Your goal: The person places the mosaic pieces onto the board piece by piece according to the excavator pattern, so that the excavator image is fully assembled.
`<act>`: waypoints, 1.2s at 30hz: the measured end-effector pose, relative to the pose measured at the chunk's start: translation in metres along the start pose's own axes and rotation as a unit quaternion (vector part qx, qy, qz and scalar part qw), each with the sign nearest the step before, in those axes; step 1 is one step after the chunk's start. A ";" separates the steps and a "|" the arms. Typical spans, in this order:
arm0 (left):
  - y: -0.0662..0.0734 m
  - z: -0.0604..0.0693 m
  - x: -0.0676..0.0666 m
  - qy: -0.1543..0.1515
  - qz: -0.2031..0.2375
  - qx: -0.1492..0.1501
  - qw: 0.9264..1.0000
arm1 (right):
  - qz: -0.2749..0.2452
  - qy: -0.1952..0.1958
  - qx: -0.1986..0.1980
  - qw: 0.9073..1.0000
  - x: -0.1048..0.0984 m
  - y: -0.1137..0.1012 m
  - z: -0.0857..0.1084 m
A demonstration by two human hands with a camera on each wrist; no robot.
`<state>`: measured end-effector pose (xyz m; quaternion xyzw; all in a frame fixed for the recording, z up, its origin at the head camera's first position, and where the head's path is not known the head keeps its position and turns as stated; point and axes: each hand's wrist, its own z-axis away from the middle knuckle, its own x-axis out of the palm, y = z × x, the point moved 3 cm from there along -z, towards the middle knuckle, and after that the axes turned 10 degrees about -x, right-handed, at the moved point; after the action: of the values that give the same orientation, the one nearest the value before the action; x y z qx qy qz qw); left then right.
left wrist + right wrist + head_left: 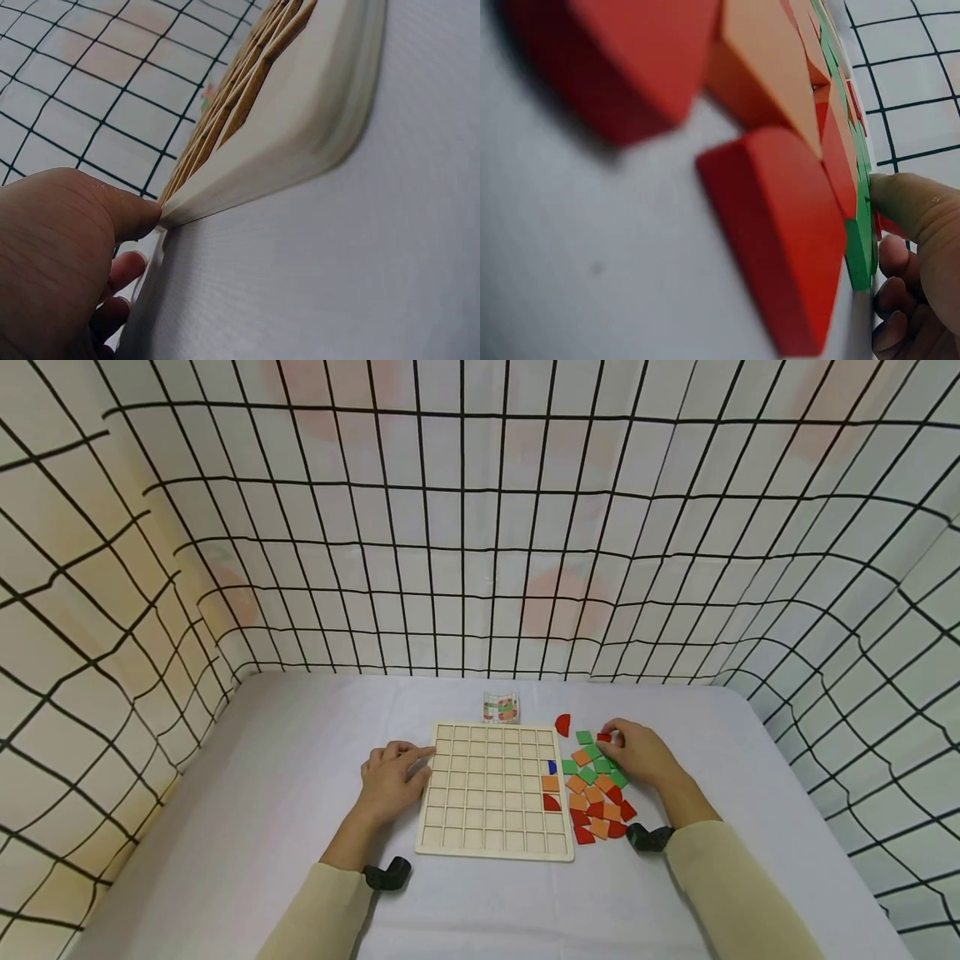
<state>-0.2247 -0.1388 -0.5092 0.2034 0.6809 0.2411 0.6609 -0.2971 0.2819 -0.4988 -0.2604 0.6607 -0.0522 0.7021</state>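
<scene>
A pale wooden grid board lies on the white cloth. My left hand is at its left edge, and in the left wrist view the thumb touches the board's side. My right hand pinches a small red piece between thumb and fingers, over the far end of a loose pile. On the board's right column sit a blue piece, an orange square and a red rounded piece. Green squares lie under and beside the right hand.
Right of the board spread several orange squares and red pieces. A red rounded piece lies apart near the board's far right corner. Behind the board is a small printed card. Black wire mesh encloses the table's back and sides.
</scene>
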 end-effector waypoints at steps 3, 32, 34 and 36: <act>0.000 0.000 0.000 0.000 -0.001 -0.001 1.000 | -0.008 0.006 0.005 1.000 -0.001 0.000 0.001; 0.001 0.000 -0.002 -0.002 0.001 0.000 1.000 | -0.095 -0.026 -0.003 0.995 0.010 -0.058 0.040; 0.001 0.000 -0.002 -0.002 0.001 0.000 1.000 | -0.100 -0.035 -0.011 0.994 0.013 -0.064 0.044; 0.001 0.000 -0.002 -0.001 0.000 0.000 1.000 | -0.100 -0.046 -0.026 0.994 0.017 -0.069 0.047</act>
<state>-0.2246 -0.1393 -0.5067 0.2032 0.6802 0.2411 0.6618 -0.2316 0.2296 -0.4848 -0.3454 0.5994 -0.0925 0.7162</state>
